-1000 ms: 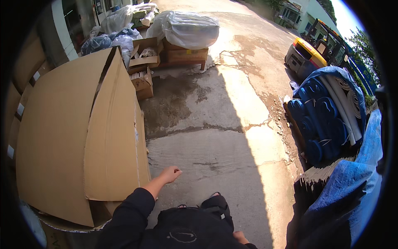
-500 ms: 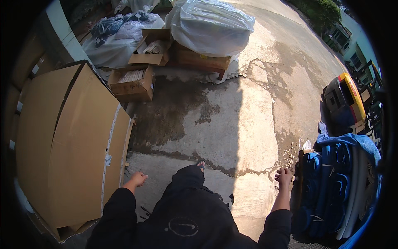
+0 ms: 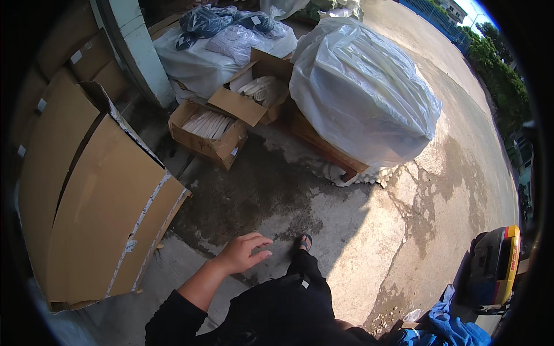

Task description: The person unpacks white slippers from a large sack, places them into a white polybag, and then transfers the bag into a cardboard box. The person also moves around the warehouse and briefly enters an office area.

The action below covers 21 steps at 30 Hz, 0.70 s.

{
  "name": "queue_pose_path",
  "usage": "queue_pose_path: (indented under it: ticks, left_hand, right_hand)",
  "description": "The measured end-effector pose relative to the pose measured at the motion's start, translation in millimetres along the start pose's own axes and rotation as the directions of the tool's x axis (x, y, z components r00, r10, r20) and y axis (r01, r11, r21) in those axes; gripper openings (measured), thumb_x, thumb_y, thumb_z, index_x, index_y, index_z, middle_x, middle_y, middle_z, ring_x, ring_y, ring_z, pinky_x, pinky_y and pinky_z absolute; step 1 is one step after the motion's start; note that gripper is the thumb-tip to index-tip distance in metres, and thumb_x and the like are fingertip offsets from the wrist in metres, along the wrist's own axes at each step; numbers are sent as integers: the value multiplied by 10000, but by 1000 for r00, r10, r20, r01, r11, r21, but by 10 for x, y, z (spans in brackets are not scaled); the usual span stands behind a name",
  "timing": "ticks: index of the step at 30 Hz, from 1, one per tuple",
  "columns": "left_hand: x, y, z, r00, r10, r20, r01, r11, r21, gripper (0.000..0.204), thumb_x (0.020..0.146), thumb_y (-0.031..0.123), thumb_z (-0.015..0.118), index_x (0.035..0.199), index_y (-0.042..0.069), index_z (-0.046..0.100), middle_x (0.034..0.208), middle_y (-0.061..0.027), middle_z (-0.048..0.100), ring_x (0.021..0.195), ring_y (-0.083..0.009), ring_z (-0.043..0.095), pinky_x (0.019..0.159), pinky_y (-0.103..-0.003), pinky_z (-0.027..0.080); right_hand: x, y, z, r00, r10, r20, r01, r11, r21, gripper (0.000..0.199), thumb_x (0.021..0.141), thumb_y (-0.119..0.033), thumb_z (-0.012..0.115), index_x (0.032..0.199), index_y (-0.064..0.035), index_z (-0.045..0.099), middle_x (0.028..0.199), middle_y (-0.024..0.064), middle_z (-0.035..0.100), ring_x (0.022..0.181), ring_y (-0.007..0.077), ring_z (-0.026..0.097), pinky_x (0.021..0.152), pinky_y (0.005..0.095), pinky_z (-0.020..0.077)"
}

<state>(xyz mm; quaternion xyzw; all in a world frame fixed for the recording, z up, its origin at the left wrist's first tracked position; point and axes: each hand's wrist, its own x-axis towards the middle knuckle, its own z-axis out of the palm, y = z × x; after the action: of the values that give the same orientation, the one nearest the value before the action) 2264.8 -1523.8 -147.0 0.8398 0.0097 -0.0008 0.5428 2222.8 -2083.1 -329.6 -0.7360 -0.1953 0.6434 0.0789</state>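
My left hand (image 3: pixel 246 254) is held out in front of me over the concrete floor, empty, thumb and fingers apart. Of my right hand, only a small patch of skin (image 3: pixel 344 324) shows beside a dark sleeve at the lower edge; its fingers are hidden. Ahead of my left hand stands an open cardboard box (image 3: pixel 222 149) filled with stacked whitish, flat items. A second open box (image 3: pixel 245 108) behind it holds white, glove-like bundles. My sandalled foot (image 3: pixel 306 242) is on the floor just right of my left hand.
At left stands a large cardboard carton (image 3: pixel 109 202). A white plastic-covered pile (image 3: pixel 363 92) rests on a low wooden base (image 3: pixel 329 147) ahead. Bagged dark goods (image 3: pixel 210 26) lie behind the boxes. A yellow-and-black machine (image 3: pixel 496 265) and a blue tarp (image 3: pixel 453 323) are at the right.
The boxes and covered pile appear closer, and my view has turned left. My left hand has come forward and opened out; my right hand has dropped mostly out of view.
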Motion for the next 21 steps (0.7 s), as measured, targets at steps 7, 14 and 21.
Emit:
queue_pose_path:
  ticks: [7, 14, 21]
  left_hand:
    - [486, -750, -1162, 629, -555, -545, 754, 607, 252, 269, 874, 202, 690, 1037, -10, 668, 945, -154, 691, 806, -283, 678, 735, -339, 541]
    - [848, -1749, -1883, 357, -696, -624, 825, 548, -140, 307, 857, 226, 703, 1038, -20, 669, 920, -164, 707, 856, -282, 688, 779, -359, 526]
    - [3134, -3214, -3136, 589, -677, -441, 757, 654, 7, 341, 856, 277, 698, 1084, 26, 663, 885, -127, 706, 808, -269, 681, 764, -382, 532]
  right_hand:
    - [1965, -949, -3924, 939, 161, -305, -234, 947, -221, 353, 897, -302, 518, 959, -10, 707, 1121, 218, 663, 964, 346, 677, 817, 455, 547]
    - [2432, -4183, -7206, 599, -289, -747, 405, 914, -29, 299, 888, -266, 593, 981, 12, 652, 827, 145, 690, 683, 214, 668, 662, 351, 525]
    - [3552, -5772, -7692, 775, -98, -624, 416, 823, 387, 438, 827, -329, 680, 1041, 53, 659, 917, 188, 705, 766, 274, 697, 720, 378, 534]
